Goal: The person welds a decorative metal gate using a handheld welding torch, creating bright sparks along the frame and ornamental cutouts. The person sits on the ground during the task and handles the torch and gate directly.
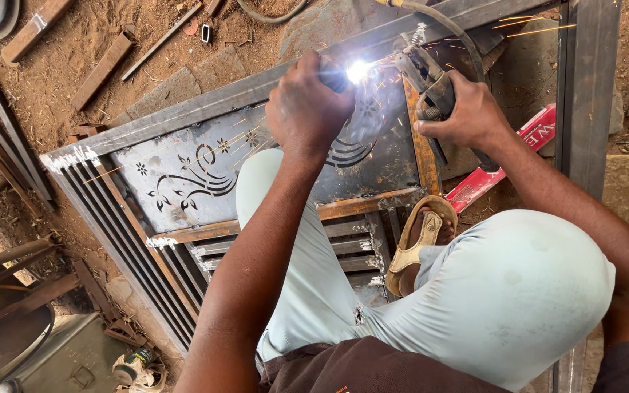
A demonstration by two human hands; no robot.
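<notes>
Between the hands, the arc flare (pixel 358 70) sits on the top edge of the patterned steel panel (pixel 205 171), right where it meets the gate frame (pixel 183 109). Left hand (pixel 307 105) is fisted just beside the flare; what it grips is washed out by glare, cannot tell. Right hand (pixel 467 116) is wrapped tight around the electrode holder (pixel 431 87), its cable (pixel 453 33) looping away above.

My read on doing this well: keep the holder steady, brace the left hand on the frame, hold a short arc, stay on the seam. Sparks fly to the right of the right hand, so keep the cable out of that line.

Edges: rusty upright strip (pixel 422 145) runs just below the right hand, tight to the holder. Frame rail is directly above both hands. Sandalled foot (pixel 420 240) rests on the slats (pixel 343 247) below the hands, near the work.

Room: a red packet (pixel 504 164) lies below the right wrist. Left of the left hand the panel face is open; beyond the frame, loose bars (pixel 100 69) on the dirt floor (pixel 60 94).
</notes>
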